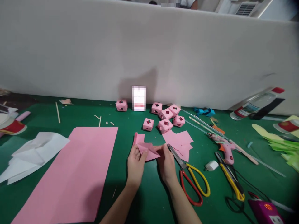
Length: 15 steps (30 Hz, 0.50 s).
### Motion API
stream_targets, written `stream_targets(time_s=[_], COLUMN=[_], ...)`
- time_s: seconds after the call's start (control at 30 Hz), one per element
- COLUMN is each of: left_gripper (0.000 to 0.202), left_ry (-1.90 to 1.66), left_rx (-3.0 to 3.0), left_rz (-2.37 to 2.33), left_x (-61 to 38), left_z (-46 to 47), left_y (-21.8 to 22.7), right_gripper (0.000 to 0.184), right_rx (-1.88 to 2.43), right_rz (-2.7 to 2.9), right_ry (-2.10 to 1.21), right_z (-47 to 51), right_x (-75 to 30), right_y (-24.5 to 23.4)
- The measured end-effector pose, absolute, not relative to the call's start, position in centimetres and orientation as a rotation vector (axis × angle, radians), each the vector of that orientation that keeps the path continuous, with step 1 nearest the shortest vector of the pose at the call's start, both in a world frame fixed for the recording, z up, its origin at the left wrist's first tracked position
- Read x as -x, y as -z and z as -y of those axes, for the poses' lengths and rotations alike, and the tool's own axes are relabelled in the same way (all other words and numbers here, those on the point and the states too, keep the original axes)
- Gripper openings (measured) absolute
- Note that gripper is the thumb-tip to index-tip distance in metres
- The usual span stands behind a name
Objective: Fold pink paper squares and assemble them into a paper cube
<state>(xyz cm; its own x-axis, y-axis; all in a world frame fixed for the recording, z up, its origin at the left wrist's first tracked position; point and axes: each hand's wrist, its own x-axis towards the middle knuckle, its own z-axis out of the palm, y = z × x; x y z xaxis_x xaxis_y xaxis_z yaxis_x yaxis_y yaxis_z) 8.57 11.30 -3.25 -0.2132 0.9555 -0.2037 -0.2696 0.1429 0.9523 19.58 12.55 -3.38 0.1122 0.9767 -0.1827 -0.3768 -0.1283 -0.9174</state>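
From the head view, taking the folded pink paper [149, 151] as the dial's centre, I can't read any writing: the bottle's [252, 106] label at about two o'clock is too small, and so are the marks on the purple packet [267, 212] toward four. The bright panel [139, 98] near twelve is pixelated.

The folded pink paper is matte, sharply creased and pointed at its right corner. It sits between both hands: the left hand [136, 162] has thumb and fingers closed on it, while the right hand [167, 165] meets that corner with its fingertips; I can't tell whether they pinch. Scissors [183, 165] with one red and one yellow handle lie toward four o'clock, just beside the right hand. Pink boxes [166, 114] with dark openings cluster at one.

Everything lies on a green bench [149, 189], backed at twelve by a pale grey partition [93, 53], a vent [247, 8] showing beyond.
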Motion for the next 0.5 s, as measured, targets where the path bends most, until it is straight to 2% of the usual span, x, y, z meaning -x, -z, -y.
stream_targets(time_s=[0.17,0.5], left_gripper=[0.029,0.03], left_ry=[-1.309,-1.326], left_rx=[-0.738,-0.766], left_rz=[-1.236,-1.217], left_x=[-8.29,-8.45], left_z=[-11.49,-11.22], left_y=[3.65,2.76], right_gripper=[0.026,0.032], right_rx=[1.087,1.066], right_rz=[0.676,0.968], right_ry=[-1.472,-1.567], right_z=[-12.75,-12.62], right_x=[-19.93,-20.32], right_y=[3.54,2.81])
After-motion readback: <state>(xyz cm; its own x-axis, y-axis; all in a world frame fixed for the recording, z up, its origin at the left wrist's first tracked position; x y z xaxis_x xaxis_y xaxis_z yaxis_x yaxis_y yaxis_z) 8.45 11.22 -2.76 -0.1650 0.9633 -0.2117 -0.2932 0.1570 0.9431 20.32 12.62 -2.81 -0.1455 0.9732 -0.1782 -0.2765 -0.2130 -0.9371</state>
